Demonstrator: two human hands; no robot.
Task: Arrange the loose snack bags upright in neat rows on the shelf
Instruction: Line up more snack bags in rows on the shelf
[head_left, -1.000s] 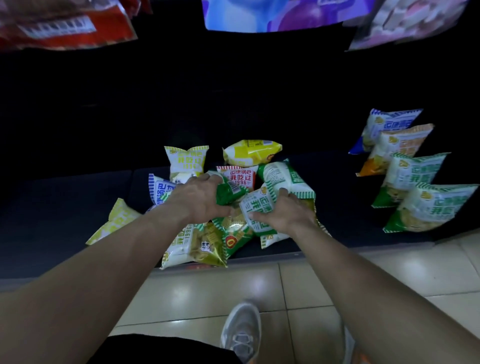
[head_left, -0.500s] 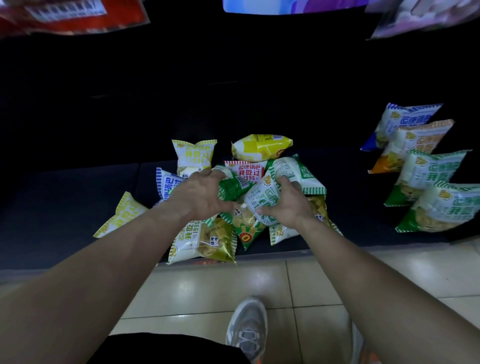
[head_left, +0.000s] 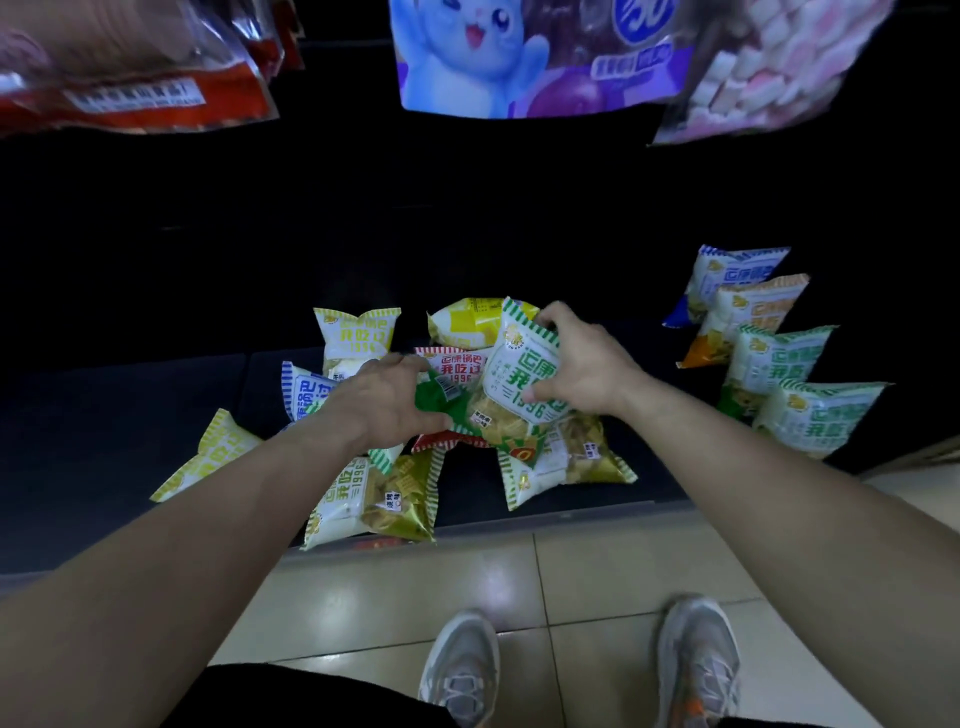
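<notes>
Head view, shelf (head_left: 130, 415), snack bags (head_left: 358, 338), left hand (head_left: 387, 402), right hand (head_left: 587, 364) gripping two

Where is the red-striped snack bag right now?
In the head view the red-striped bag lies mid-pile on the shelf, between the left hand and right hand, in front of the yellow bag, partly under a green bag.
</notes>
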